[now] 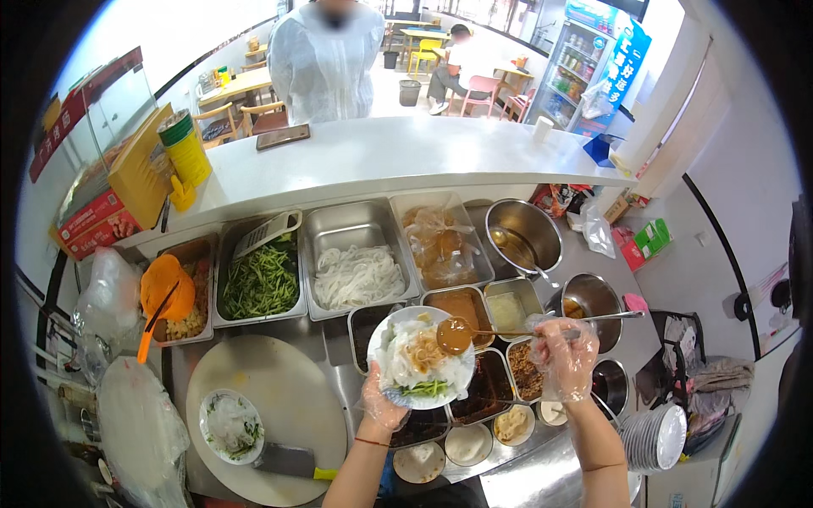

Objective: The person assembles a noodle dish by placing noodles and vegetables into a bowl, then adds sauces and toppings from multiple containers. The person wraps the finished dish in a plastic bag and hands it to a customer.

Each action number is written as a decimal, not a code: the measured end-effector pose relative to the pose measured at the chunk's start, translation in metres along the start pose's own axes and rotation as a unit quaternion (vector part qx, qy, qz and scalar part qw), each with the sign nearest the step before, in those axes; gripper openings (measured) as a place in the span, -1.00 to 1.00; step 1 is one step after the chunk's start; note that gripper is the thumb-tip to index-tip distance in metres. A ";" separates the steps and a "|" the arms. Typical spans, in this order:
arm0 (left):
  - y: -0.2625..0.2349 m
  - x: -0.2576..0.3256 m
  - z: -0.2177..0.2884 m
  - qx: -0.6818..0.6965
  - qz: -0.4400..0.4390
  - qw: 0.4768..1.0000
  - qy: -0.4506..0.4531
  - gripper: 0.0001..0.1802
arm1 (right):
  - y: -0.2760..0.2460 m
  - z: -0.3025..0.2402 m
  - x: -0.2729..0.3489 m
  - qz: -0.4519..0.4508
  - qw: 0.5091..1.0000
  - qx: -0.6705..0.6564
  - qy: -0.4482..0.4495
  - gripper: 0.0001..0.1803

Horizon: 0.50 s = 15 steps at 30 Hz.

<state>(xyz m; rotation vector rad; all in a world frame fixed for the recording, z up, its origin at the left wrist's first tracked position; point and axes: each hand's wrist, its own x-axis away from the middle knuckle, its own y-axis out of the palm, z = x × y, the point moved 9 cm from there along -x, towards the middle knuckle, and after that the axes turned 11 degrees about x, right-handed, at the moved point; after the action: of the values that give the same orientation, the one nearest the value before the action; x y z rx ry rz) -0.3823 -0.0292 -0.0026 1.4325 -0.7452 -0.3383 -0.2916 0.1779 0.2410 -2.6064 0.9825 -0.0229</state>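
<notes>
My left hand (383, 408) grips the near left edge of a white bowl (463, 386), held above the sauce containers. In the bowl lie white noodles (411, 326), green cucumber shreds (426, 389) and a patch of brown sauce (426, 347). In a clear plastic glove, my right hand (566, 360) is closed round the thin handle of a small ladle (455, 336). The ladle's round cup is over the bowl's right side and carries brown sauce. Beneath the hands are containers of tan sauce (457, 305), dark red sauce (483, 385) and chopped brown topping (527, 372).
Steel trays hold cucumber shreds (262, 284) and noodles (360, 275). A second filled bowl (206, 416) and a cleaver (288, 461) lie on a round board (305, 381). Pots (555, 233) and stacked bowls (669, 432) stand right. Beyond the counter (406, 148) stands a person (326, 63).
</notes>
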 end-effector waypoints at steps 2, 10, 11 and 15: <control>0.003 -0.003 -0.008 0.003 -0.002 1.000 -0.009 -0.32 | 0.010 -0.021 0.009 -0.020 0.996 -0.009 -0.084 -0.86; 0.027 0.001 -0.010 0.026 -0.025 0.999 -0.022 -0.32 | -0.018 -0.068 0.064 0.067 0.876 0.127 -0.461 -0.90; 0.031 0.002 -0.010 0.022 -0.027 0.999 -0.023 -0.32 | -0.018 -0.074 0.069 0.071 0.867 0.134 -0.476 -0.89; 0.032 0.002 -0.010 0.032 -0.036 0.998 -0.027 -0.30 | -0.018 -0.079 0.077 0.092 0.853 0.139 -0.494 -0.87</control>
<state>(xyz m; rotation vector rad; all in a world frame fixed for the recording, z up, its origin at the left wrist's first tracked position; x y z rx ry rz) -0.3813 -0.0182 0.0290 1.5190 -0.7560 -0.4132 -0.2327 0.1158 0.3125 -1.8126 0.7216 1.0292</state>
